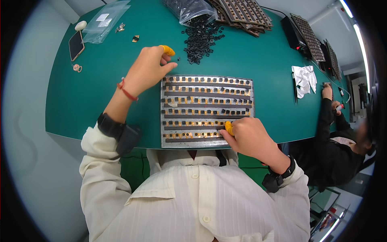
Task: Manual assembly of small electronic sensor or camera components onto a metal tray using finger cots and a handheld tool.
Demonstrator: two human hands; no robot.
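Observation:
A metal tray lies before me at the table's near edge, with rows of small black square pieces on gold-coloured parts between dark strips. My right hand is over its lower right, thumb and yellow-capped index finger pinched close to the bottom rows; what is between them is hidden. Beyond the tray's far left corner, my left hand is held with thumb and yellow-capped index finger apart. Just past those fingertips lies a tiny black piece. A loose pile of black square pieces spreads farther off.
A plastic bag and stacked trays lie at the back. At left are a phone and clear bags. White cloth and tweezers lie at right, near a co-worker.

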